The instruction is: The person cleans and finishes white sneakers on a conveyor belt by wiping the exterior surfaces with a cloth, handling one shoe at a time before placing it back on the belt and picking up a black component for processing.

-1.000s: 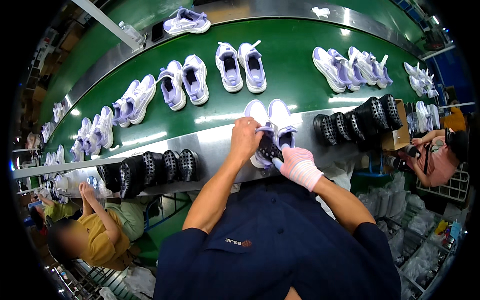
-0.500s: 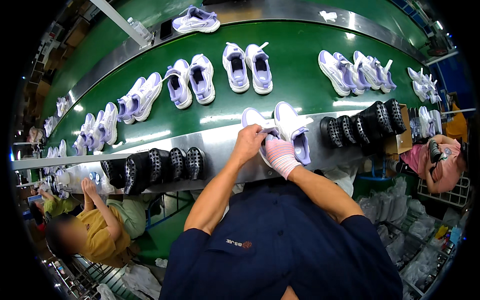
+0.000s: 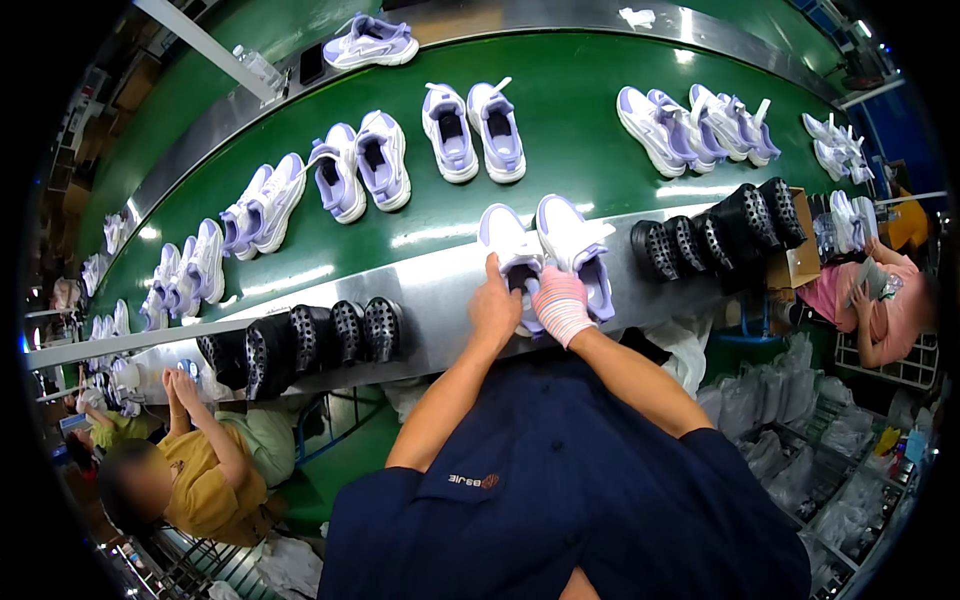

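Observation:
A pair of white and lilac sneakers lies at the near edge of the green conveyor belt (image 3: 560, 130). My left hand (image 3: 493, 305) grips the heel of the left sneaker (image 3: 506, 240). My right hand (image 3: 560, 300), in a pink and white knit glove, is pressed into the opening of that same sneaker, beside the right sneaker (image 3: 575, 240). What the gloved fingers hold inside the shoe is hidden.
Several more sneaker pairs (image 3: 470, 125) lie spread along the belt. Rows of black perforated shoe lasts (image 3: 310, 340) stand on the steel ledge (image 3: 430, 290) to my left and right (image 3: 715, 230). One seated person works at lower left (image 3: 190, 460), another at far right (image 3: 870, 300).
The sneaker pair has drifted right and slightly up with the belt. Both my hands have followed it and closed in on the left sneaker's opening.

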{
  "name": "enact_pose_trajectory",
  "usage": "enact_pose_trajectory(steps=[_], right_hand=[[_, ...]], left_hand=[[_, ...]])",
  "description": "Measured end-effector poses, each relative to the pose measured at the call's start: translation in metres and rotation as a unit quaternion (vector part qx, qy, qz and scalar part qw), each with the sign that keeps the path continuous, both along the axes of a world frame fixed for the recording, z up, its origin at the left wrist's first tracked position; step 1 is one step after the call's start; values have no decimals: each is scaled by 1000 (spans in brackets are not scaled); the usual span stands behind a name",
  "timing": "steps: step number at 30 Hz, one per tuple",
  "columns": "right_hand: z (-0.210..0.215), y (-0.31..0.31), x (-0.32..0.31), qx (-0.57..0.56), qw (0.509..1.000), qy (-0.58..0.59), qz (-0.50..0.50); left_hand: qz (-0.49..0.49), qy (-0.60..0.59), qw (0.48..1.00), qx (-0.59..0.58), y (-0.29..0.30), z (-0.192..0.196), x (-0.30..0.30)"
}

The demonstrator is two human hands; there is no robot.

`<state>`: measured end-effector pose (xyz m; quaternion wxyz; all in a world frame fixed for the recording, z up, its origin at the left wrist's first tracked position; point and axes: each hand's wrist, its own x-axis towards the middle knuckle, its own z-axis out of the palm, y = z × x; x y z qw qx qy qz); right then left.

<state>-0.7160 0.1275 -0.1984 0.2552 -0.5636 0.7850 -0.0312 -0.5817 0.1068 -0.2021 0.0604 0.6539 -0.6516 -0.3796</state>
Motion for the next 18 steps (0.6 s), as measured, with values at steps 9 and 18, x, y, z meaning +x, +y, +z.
enact_pose_trajectory(steps=[9, 18], right_hand=[[80, 35, -77, -10, 996, 4, -83], [-20, 37, -78, 77, 953, -170, -238]], left_hand=[[-188, 82, 953, -223, 60, 44, 22], [-292, -79, 953, 11, 41, 48, -49]])
